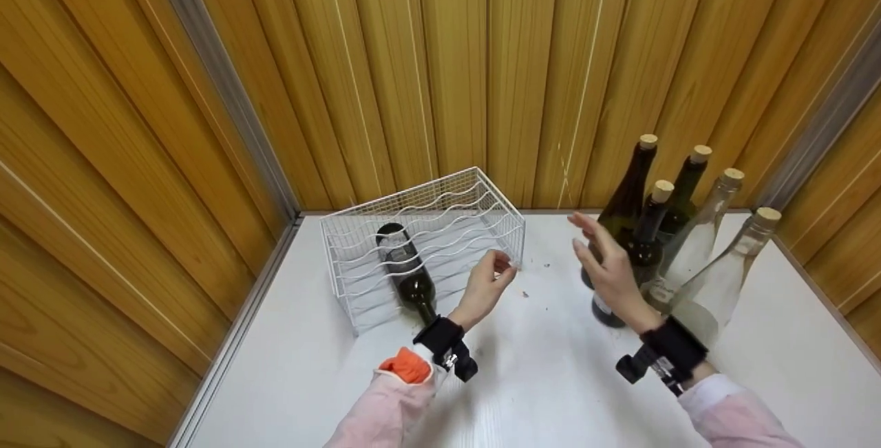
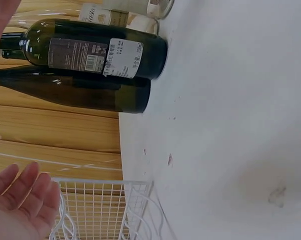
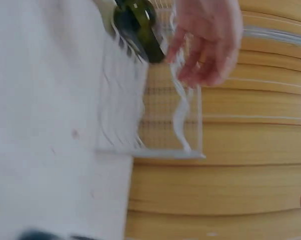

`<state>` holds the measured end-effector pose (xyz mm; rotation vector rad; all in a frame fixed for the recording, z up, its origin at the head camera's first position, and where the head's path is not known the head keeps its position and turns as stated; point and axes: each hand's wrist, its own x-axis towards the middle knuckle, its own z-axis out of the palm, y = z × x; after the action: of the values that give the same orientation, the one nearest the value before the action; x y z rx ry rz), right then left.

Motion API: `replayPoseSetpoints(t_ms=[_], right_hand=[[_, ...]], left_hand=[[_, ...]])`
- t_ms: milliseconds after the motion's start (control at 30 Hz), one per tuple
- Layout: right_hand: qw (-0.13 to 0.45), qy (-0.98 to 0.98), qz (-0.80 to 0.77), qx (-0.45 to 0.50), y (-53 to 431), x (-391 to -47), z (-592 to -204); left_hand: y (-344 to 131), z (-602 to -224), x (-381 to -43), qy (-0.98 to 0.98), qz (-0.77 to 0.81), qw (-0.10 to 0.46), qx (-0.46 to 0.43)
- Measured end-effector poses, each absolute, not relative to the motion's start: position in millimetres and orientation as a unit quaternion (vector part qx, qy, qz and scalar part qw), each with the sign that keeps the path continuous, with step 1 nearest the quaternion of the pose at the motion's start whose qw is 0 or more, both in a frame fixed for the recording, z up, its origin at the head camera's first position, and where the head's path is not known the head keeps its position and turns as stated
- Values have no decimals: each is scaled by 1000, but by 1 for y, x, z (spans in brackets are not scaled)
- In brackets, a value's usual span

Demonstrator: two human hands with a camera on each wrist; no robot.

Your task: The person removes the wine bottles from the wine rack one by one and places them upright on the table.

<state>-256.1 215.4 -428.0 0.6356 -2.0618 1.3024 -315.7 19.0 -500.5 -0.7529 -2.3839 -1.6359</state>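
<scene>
A dark green wine bottle (image 1: 415, 290) lies in a white wire rack (image 1: 524, 222), its neck pointing toward me. My left hand (image 1: 484, 288) hovers at the rack's front right, fingers loosely bent and holding nothing; its wrist overlaps the bottle's neck in the head view. To the right, my right hand (image 1: 614, 277) is raised with fingers extended, beside a group of corked bottles. Nearest it stands a dark labelled bottle (image 2: 98, 52), partly covered by the hand in the head view. A tall brown bottle (image 1: 625, 197) is just behind.
Another green bottle (image 1: 681, 210) and two clear glass bottles (image 1: 696, 245) stand at the right of the white table (image 1: 550, 379). Wood-patterned panels (image 1: 454, 76) enclose the table's back and sides. Small dark specks dot the surface between rack and bottles.
</scene>
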Motion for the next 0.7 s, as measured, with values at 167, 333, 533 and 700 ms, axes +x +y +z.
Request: replayPoseSetpoints(t_ms=[167, 333, 533, 700], right_hand=[[186, -789, 558, 179, 202, -282, -465], [97, -808, 568, 122, 192, -294, -485], [56, -818, 564, 95, 189, -298, -494], [19, -793, 605, 61, 184, -304, -500]], left_hand=[[1, -490, -329, -835, -492, 108, -223], [-31, -477, -348, -913, -320, 159, -199], [-86, -455, -370, -966, -154, 172, -113], [-126, -440, -380, -980, -125, 146, -45]])
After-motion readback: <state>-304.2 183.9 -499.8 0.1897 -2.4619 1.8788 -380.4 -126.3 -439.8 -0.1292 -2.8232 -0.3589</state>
